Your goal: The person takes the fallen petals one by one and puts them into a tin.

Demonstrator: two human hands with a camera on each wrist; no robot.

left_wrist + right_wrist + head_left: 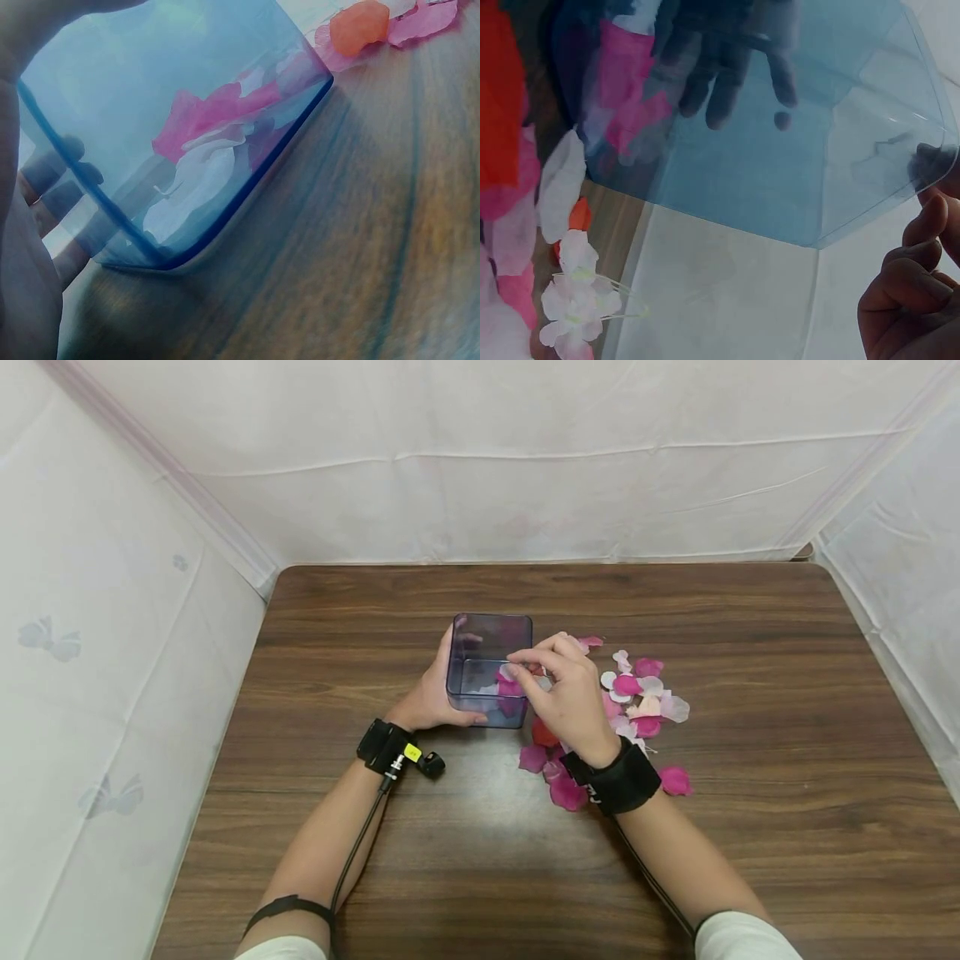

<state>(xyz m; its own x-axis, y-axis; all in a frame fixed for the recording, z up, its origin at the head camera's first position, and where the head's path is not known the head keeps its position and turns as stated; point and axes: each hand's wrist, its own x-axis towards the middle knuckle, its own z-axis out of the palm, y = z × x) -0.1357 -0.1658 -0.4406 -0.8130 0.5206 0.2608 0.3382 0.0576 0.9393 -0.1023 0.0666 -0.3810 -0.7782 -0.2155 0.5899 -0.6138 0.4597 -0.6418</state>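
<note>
My left hand point(437, 699) grips a see-through bluish plastic box point(491, 637) from its left side, with the thumb along the near wall. Through that wall in the left wrist view show pink petals point(210, 112) and white petals point(195, 184) inside. Over the box's right rim reaches my right hand point(567, 687), its thumb and forefinger slightly apart above the petals. In the right wrist view its bent fingers point(907, 289) are beside the rim, and no petal shows between them. A loose spread of pink, white and red petals point(627, 685) lies under and beyond this hand.
The petals rest on a brown wood-grain table point(787, 735). One magenta petal point(677, 781) lies apart at the right, near my right wristband point(621, 777). White cloth point(525, 485) hangs behind the table and along both sides.
</note>
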